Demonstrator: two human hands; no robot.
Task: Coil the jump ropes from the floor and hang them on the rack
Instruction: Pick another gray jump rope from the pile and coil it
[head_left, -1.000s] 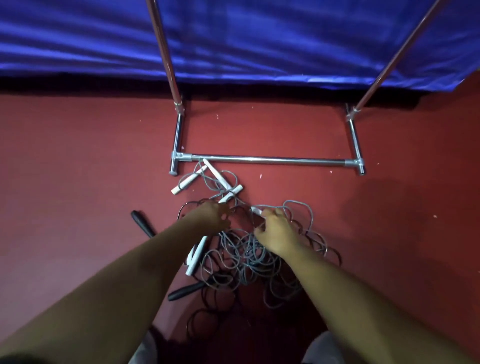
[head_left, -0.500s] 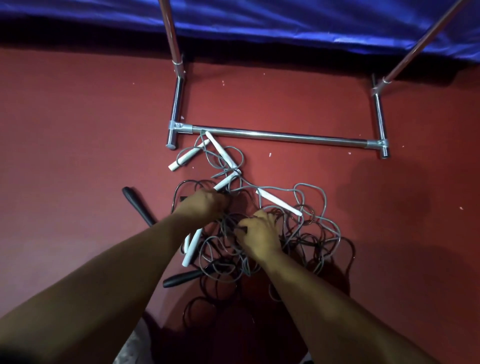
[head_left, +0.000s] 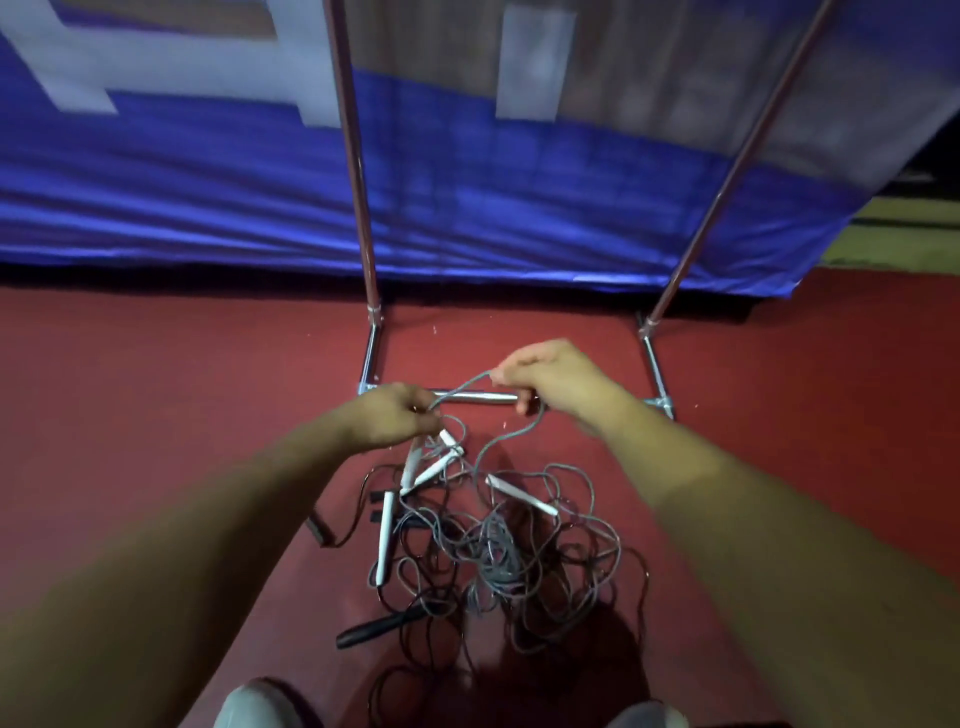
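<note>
Red floor (head_left: 156, 415) carries one tangled pile of jump ropes (head_left: 498, 551), grey and black cords mixed, lying just in front of the rack (head_left: 467, 397). Five white handles (head_left: 387, 535) show in the pile, and two black handles (head_left: 371, 631), one at its near edge and one at its left; any others are buried. The rack shows two upright poles, two short feet and one low crossbar, with one blue banner (head_left: 208, 208) hanging behind it.

Two hands are up. The left hand (head_left: 400, 415) has its fingers curled round a grey rope (head_left: 470, 378), and three of the white handles sit just under it; whether they lie or hang I cannot tell. The right hand (head_left: 556, 379) pinches the same rope between thumb and fingertips, slightly higher and to the right. One short arc of cord runs between the two hands, and from under the right hand it drops in a bend to the pile. Two pale grey shapes (head_left: 254, 706) sit at the bottom edge, knees or shoes, too cut off to tell.

Half a second ago both hands were down in the tangle, close together. Now they are raised over the crossbar and spread apart, with the cord drawn out between them. The rest of the pile stays on the floor. The view has tipped up, so far more of the banner shows.
</note>
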